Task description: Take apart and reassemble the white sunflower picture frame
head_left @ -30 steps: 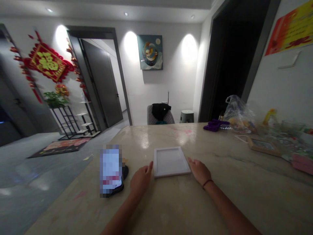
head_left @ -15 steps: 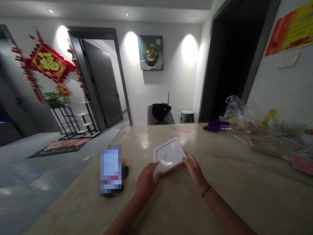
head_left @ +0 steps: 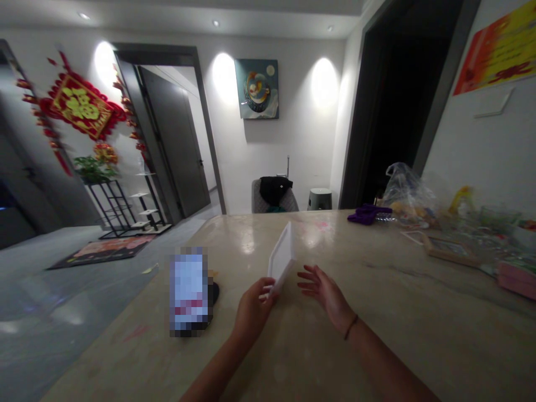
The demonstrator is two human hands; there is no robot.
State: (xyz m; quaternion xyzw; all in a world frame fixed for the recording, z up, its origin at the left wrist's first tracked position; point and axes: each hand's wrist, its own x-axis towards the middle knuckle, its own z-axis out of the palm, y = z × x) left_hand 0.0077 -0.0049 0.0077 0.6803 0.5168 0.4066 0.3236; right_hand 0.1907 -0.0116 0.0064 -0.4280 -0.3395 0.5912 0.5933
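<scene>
Near the middle of the stone-topped table (head_left: pixel 377 346), a left hand (head_left: pixel 253 312) closed around the lower edge of a white square frame (head_left: pixel 281 259). Its fingers (head_left: pixel 263 291) curled firmly on the rim. The frame tilted up almost edge-on, held above the table, with its face turned toward the right. Just beside it, a right hand (head_left: pixel 324 296), open and empty, with fingers (head_left: pixel 305 277) spread wide and pointing at the frame but not touching it. Around the right wrist, a thin dark cord bracelet (head_left: pixel 350 327).

Left of the hands, on the table, a pixelated upright block (head_left: pixel 188 290) too blurred to identify, with a black object (head_left: pixel 214 293) showing at its right side. Toward the far right of the table, a crumpled purple cloth (head_left: pixel 368 214), a clear plastic bag (head_left: pixel 408 192) with yellowish contents, a wood-edged picture frame (head_left: pixel 450 251) lying flat, and a pink box (head_left: pixel 517 281) at the right edge. Beyond the far table edge, a grey upholstered chair (head_left: pixel 253 198) with a black garment (head_left: pixel 273 190) draped over it. On the far wall, a framed painting (head_left: pixel 256 89).
</scene>
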